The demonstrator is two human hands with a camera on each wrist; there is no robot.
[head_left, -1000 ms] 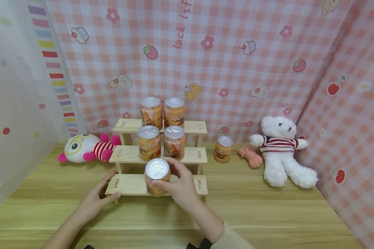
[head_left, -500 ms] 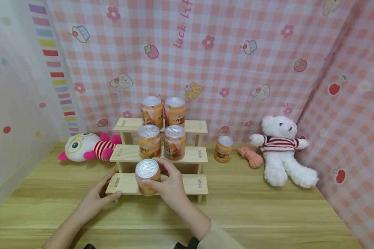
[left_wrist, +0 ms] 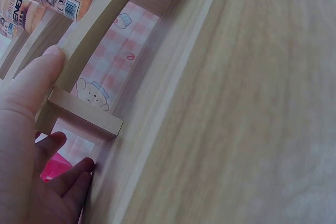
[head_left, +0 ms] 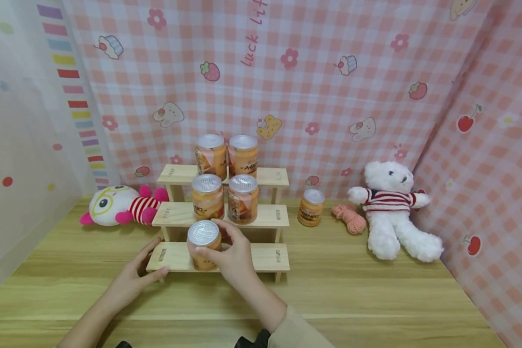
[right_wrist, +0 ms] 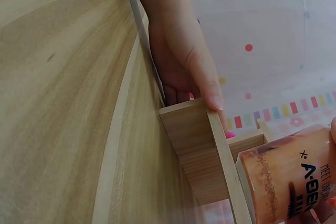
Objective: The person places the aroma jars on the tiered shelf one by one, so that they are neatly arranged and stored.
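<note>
With thumb and fingers round its sides, my right hand point(head_left: 237, 256) grips an orange can point(head_left: 203, 233) with a silver lid. The can is upright at the lowest step, left of its middle; in the right wrist view its base point(right_wrist: 245, 184) lies close against the board. My left hand point(head_left: 132, 278) holds the left end of the three-step wooden rack point(head_left: 178, 257), its thumb point(left_wrist: 44, 69) on the board's edge and its other fingers by the leg. Two like cans point(head_left: 208, 198) stand on the middle step, two more point(head_left: 242, 157) on the top one.
Right of the rack another orange can point(head_left: 311, 209) stands on the wooden table point(head_left: 352, 299). Beyond it are a pink yarn skein point(head_left: 350, 219) and a white teddy bear point(head_left: 389, 212). A pink-and-white plush toy point(head_left: 122, 206) lies left of the rack. Checked cloth point(head_left: 313, 96) hangs behind.
My right hand has moved the can left along the lowest step, mostly in the first half second, and slightly more since. The left hand has stayed on the rack's end.
</note>
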